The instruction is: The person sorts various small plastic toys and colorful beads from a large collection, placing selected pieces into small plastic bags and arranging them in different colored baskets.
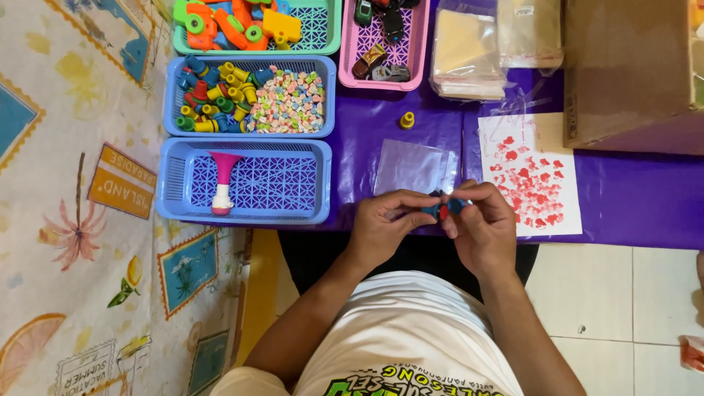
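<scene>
Holding small blue toy with both: left hand and right hand pinch it | clear bag lies unfilled (just beyond) | blue basket nearly bare.

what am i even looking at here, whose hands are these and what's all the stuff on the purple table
This is one picture from a camera worn on a person's head, looking down at their own two bare hands. The left hand and right hand meet over the table edge, their fingers pinching a small blue and red toy piece between them. On the purple table lie an empty clear plastic bag, a small yellow piece and a sheet with red heart shapes. To the left stand blue baskets: one with colourful small parts, one with a pink and white horn-shaped toy.
</scene>
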